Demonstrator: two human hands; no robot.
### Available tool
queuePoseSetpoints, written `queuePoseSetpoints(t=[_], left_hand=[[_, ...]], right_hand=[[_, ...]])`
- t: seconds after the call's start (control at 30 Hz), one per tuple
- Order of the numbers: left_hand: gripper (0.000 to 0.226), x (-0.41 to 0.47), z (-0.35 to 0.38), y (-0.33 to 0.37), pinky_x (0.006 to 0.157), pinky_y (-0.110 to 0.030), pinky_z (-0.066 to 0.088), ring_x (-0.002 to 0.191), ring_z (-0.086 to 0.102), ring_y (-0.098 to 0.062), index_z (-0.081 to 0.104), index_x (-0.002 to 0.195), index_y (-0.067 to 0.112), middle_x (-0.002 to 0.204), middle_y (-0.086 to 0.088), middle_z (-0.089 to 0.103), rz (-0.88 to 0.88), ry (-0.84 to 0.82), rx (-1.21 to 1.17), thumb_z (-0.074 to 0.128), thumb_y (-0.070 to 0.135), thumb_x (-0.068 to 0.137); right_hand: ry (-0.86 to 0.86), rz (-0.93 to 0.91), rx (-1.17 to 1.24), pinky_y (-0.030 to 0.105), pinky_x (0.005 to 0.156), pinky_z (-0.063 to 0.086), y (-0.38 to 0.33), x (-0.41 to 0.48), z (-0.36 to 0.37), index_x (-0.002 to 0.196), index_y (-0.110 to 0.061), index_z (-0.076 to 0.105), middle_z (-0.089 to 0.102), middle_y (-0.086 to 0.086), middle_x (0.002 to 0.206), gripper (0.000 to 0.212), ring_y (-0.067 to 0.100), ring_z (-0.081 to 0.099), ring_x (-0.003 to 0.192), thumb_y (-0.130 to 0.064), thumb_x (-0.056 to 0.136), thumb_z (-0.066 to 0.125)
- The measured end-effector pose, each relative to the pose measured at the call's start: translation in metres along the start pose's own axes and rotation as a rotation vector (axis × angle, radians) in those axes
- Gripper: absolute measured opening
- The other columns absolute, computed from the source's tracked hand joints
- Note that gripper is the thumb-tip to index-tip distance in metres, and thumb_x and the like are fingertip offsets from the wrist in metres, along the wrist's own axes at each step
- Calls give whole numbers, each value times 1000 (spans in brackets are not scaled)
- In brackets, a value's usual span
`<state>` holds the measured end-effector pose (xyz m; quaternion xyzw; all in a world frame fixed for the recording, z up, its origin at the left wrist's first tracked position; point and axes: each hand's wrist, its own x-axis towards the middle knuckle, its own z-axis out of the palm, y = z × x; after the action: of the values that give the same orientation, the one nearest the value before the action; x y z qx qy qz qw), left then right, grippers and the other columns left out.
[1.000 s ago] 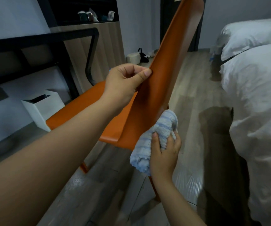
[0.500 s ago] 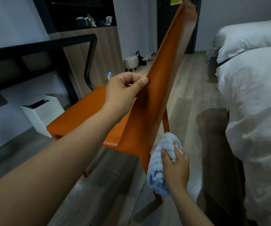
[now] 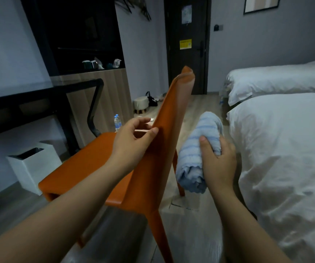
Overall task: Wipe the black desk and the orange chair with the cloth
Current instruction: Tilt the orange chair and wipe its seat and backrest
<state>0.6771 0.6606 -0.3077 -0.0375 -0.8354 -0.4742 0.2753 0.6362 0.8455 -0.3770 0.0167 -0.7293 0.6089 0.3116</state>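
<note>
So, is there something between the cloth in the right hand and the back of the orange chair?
Nothing visible. The right hand holds the cloth beside the orange chair backrest, with only open air between them. The left hand grips the backrest's other edge.

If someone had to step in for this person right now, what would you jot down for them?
Left hand: pinching the edge of the orange chair backrest, steadying it.
Right hand: gripping the rolled blue striped cloth, held beside the rear face of the backrest; I cannot tell whether it touches.
Black desk: to the left, beyond the chair seat.
Done: cannot be judged from this view; no surface looks clearly wiped or unwiped.
Left: probably finish the backrest, then seat and legs; check the desk and wipe it if needed.
</note>
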Motion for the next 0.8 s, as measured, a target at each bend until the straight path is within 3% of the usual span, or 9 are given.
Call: queuePoseSetpoints(t=[0.1,0.23,0.33,0.5,0.6,0.7,0.8], left_hand=[[32,8,7,21,69,-13,51,95,62,1,58,121,30,107,16,62,114,35,14,63,35,89],[24,24,12,45,68,-3,47,93,62,0,61,115,28,107,11,64,232,116,27,62,32,91],[22,36,15,54,66,-6,48,91,61,1,62,112,32,104,14,64,251,132,69,63,36,90],[18,42,21,48,69,-7,44,84,59,-1,73,106,23,88,12,64,284,252,128,64,26,90],[19,41,23,45,69,-5,40,84,58,0,73,106,23,89,9,66,327,289,173,65,26,90],[19,39,27,44,70,-1,39,83,58,3,73,107,23,89,10,66,346,330,196,64,26,91],[20,36,34,42,69,-2,40,79,57,2,72,108,23,89,10,65,352,378,207,63,26,91]], right_hand=[[15,-28,58,-8,68,34,-16,17,-3,125,-17,61,59,4,125,38,12,57,105,-41,96,55],[9,-99,110,-6,74,37,-32,37,-2,129,-14,57,56,4,128,41,10,54,110,-39,97,54],[19,-149,132,1,81,42,-42,51,0,131,-14,55,55,5,131,44,12,54,116,-41,96,54],[-6,-147,220,16,90,51,-54,73,13,133,-16,54,55,3,133,47,12,56,116,-44,96,54],[-44,-123,237,13,84,51,-51,77,27,130,-16,56,56,4,129,44,11,59,110,-45,96,54],[-63,-70,279,34,93,55,-41,75,38,127,-18,57,58,4,126,41,15,60,110,-45,95,56],[-70,-33,298,40,95,54,-27,72,43,123,-19,57,60,3,123,38,15,61,110,-45,95,55]])
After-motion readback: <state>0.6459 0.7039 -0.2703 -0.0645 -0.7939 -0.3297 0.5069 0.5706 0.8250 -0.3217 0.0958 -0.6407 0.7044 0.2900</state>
